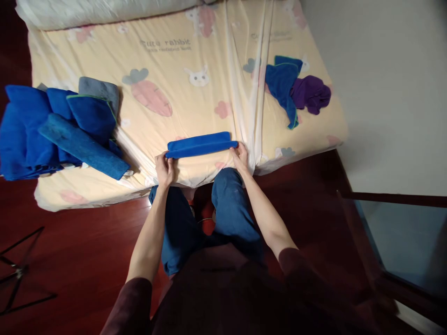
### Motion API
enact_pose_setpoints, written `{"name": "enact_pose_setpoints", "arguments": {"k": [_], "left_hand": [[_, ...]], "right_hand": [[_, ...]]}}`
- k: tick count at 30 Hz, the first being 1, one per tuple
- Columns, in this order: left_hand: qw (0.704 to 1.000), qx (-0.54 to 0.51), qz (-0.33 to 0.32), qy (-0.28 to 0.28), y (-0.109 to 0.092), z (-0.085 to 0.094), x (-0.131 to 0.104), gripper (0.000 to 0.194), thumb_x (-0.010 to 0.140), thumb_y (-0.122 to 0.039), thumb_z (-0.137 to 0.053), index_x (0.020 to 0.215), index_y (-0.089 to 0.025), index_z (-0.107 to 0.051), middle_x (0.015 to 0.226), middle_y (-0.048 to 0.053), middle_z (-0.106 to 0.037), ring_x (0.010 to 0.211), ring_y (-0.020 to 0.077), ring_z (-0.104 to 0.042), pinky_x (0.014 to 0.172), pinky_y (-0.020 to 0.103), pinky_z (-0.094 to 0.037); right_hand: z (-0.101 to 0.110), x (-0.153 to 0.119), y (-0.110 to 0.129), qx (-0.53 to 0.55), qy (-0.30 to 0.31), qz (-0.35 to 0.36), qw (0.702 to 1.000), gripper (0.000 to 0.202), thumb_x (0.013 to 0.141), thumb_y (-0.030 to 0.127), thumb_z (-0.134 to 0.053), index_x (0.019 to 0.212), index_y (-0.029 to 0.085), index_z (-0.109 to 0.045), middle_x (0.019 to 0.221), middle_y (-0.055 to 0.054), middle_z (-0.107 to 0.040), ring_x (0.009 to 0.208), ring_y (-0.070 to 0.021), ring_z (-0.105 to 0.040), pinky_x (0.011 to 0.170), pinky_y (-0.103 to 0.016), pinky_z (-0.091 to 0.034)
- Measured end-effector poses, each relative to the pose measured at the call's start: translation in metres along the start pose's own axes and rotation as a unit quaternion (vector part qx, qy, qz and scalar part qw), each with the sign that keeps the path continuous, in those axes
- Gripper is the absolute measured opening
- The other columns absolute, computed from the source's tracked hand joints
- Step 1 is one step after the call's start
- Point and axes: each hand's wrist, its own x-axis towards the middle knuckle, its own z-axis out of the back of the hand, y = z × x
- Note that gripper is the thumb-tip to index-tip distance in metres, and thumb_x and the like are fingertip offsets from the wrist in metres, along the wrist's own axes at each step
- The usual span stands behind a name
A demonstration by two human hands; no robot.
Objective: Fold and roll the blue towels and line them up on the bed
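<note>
A blue towel [200,144], folded into a long narrow strip, lies near the front edge of the bed. At its left end, my left hand [164,169] pinches the near corner between thumb and fingers. My right hand [240,157] grips the near corner at the opposite end. The near layer of the strip stands slightly off the far layer along its length. Both forearms reach forward over my knees.
The bed [199,100] has a yellow rabbit-print sheet with loose folds. Blue towels [28,130] are piled at left, a rolled blue towel [85,146] on them. A crumpled blue cloth [282,83] and a purple cloth [310,94] lie at right. A black stand [19,272] is on the floor.
</note>
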Motion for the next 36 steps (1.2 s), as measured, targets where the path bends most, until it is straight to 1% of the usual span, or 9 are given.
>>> {"name": "enact_pose_setpoints", "arguments": {"k": [5, 9, 13, 17, 19, 22, 25, 32, 36], "left_hand": [[1.0, 0.004, 0.002, -0.012, 0.002, -0.001, -0.001, 0.063, 0.109, -0.066, -0.037, 0.135, -0.015, -0.062, 0.121, 0.018, -0.061, 0.118, 0.0301, -0.06, 0.109, 0.046, -0.049], [1.0, 0.008, 0.007, -0.028, 0.003, -0.002, -0.002, 0.06, 0.11, -0.062, -0.038, 0.136, -0.013, -0.062, 0.119, 0.018, -0.06, 0.112, 0.0289, -0.061, 0.105, 0.046, -0.05], [0.998, 0.002, 0.033, -0.044, 0.002, -0.003, -0.001, 0.058, 0.111, -0.061, -0.038, 0.138, -0.015, -0.061, 0.119, 0.016, -0.061, 0.109, 0.0264, -0.063, 0.102, 0.042, -0.051], [0.997, -0.021, 0.056, -0.049, 0.002, -0.006, 0.002, 0.058, 0.111, -0.06, -0.039, 0.144, -0.016, -0.057, 0.106, 0.011, -0.063, 0.095, 0.0225, -0.064, 0.093, 0.038, -0.053], [0.996, -0.02, 0.063, -0.053, 0.002, -0.007, 0.003, 0.057, 0.111, -0.059, -0.042, 0.144, -0.016, -0.058, 0.104, 0.01, -0.062, 0.093, 0.0224, -0.063, 0.091, 0.038, -0.052], [0.995, 0.0, 0.069, -0.067, 0.003, -0.008, 0.004, 0.052, 0.11, -0.056, -0.046, 0.14, -0.017, -0.065, 0.106, 0.012, -0.06, 0.1, 0.0248, -0.062, 0.095, 0.04, -0.052], [0.994, 0.02, 0.075, -0.071, 0.003, -0.008, 0.005, 0.049, 0.109, -0.052, -0.049, 0.139, -0.018, -0.067, 0.104, 0.012, -0.059, 0.105, 0.0263, -0.061, 0.098, 0.041, -0.051], [0.992, 0.041, 0.093, -0.076, -0.001, -0.009, 0.008, 0.045, 0.108, -0.048, -0.053, 0.134, -0.017, -0.073, 0.098, 0.01, -0.059, 0.1, 0.0246, -0.062, 0.101, 0.04, -0.051], [0.991, 0.043, 0.103, -0.078, -0.001, -0.011, 0.011, 0.046, 0.107, -0.049, -0.054, 0.131, -0.017, -0.075, 0.096, 0.01, -0.061, 0.1, 0.025, -0.062, 0.103, 0.041, -0.05]], "right_hand": [[-0.003, 0.0, 0.007, 0.007, -0.016, -0.002, 1.0, 0.05, 0.09, 0.066, -0.069, 0.109, 0.02, -0.069, 0.108, -0.008, -0.071, 0.107, -0.0207, -0.069, 0.106, -0.037, -0.058], [-0.007, 0.0, 0.01, 0.011, -0.035, 0.004, 0.999, 0.051, 0.091, 0.07, -0.067, 0.104, 0.02, -0.069, 0.105, -0.008, -0.072, 0.102, -0.0204, -0.07, 0.104, -0.038, -0.059], [-0.012, 0.002, 0.006, 0.015, -0.051, -0.006, 0.999, 0.051, 0.091, 0.069, -0.067, 0.105, 0.02, -0.07, 0.104, -0.009, -0.072, 0.101, -0.0206, -0.07, 0.1, -0.037, -0.061], [-0.017, 0.005, 0.001, 0.018, -0.059, -0.008, 0.998, 0.051, 0.091, 0.069, -0.068, 0.104, 0.02, -0.07, 0.101, -0.007, -0.072, 0.096, -0.0189, -0.07, 0.096, -0.036, -0.062], [-0.019, 0.007, -0.001, 0.023, -0.065, -0.01, 0.998, 0.053, 0.09, 0.07, -0.069, 0.106, 0.02, -0.07, 0.102, -0.007, -0.073, 0.095, -0.0185, -0.071, 0.094, -0.035, -0.062], [-0.02, 0.008, -0.004, 0.025, -0.067, -0.018, 0.997, 0.052, 0.089, 0.069, -0.07, 0.109, 0.02, -0.069, 0.101, -0.007, -0.073, 0.094, -0.0183, -0.071, 0.091, -0.034, -0.062], [-0.022, 0.011, -0.006, 0.019, -0.077, -0.018, 0.997, 0.051, 0.089, 0.068, -0.071, 0.107, 0.02, -0.068, 0.097, -0.007, -0.072, 0.089, -0.0182, -0.07, 0.087, -0.034, -0.062], [-0.024, 0.015, -0.008, 0.004, -0.085, -0.027, 0.996, 0.05, 0.086, 0.069, -0.072, 0.099, 0.022, -0.066, 0.085, -0.003, -0.07, 0.079, -0.0164, -0.065, 0.079, -0.031, -0.06], [-0.023, 0.014, -0.002, -0.009, -0.077, -0.044, 0.996, 0.042, 0.088, 0.061, -0.072, 0.1, 0.02, -0.066, 0.081, -0.001, -0.068, 0.077, -0.0161, -0.065, 0.08, -0.03, -0.059]]}}
